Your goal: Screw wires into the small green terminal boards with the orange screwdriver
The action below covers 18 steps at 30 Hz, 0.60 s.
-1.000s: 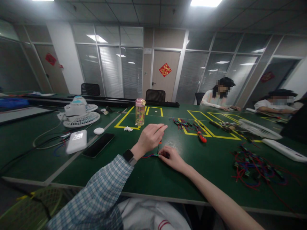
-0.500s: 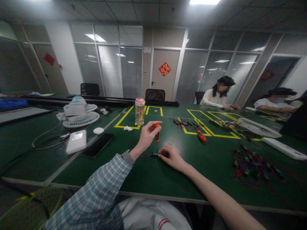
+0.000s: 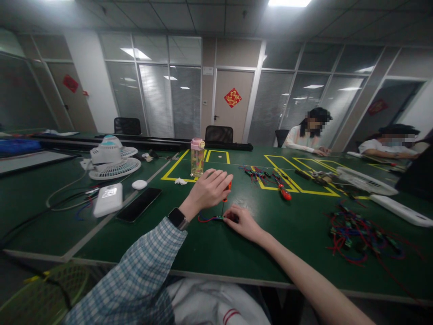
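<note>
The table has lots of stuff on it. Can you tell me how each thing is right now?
left hand: fingers wrapped on the orange screwdriver, held upright
right hand: pressing down the small wired part
water bottle: upright, lid on
phone: flat, screen dark
white fan: lying face up
red screwdriver: lying down
wire pile: tangled

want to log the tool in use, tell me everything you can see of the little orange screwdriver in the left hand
The screwdriver has a small orange handle and a thin dark shaft. It stands nearly upright, tip down on a small wired part lying on the green table. The left hand wraps over the handle, hiding most of it; only a sliver of orange shows. The right hand rests beside the tip, on the part. The tip is too small to make out.
</note>
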Available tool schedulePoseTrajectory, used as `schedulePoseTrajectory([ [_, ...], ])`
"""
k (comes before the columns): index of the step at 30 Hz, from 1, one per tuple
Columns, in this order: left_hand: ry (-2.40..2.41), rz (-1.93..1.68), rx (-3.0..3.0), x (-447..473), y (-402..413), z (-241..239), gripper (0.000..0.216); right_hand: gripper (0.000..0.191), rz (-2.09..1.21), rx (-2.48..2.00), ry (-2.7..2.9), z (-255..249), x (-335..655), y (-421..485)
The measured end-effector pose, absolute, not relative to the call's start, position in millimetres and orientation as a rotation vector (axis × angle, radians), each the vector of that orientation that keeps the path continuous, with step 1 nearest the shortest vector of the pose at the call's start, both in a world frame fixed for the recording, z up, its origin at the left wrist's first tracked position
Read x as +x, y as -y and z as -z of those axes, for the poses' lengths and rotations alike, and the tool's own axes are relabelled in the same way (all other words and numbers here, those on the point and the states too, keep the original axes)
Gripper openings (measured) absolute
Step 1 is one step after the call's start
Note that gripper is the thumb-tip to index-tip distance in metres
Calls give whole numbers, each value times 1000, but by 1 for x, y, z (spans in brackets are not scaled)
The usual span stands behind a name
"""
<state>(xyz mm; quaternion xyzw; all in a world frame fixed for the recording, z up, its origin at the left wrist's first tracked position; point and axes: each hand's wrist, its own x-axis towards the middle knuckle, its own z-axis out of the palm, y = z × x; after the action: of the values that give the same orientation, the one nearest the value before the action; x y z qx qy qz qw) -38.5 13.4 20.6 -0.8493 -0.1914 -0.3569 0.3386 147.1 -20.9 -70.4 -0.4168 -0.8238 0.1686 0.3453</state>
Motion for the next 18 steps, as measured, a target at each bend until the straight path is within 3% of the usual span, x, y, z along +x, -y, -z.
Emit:
schedulePoseTrajectory([
  [18, 401, 1148, -2150, -35, -10, -20, 35, 6, -456, -1089, 2138, 70, 147, 21],
])
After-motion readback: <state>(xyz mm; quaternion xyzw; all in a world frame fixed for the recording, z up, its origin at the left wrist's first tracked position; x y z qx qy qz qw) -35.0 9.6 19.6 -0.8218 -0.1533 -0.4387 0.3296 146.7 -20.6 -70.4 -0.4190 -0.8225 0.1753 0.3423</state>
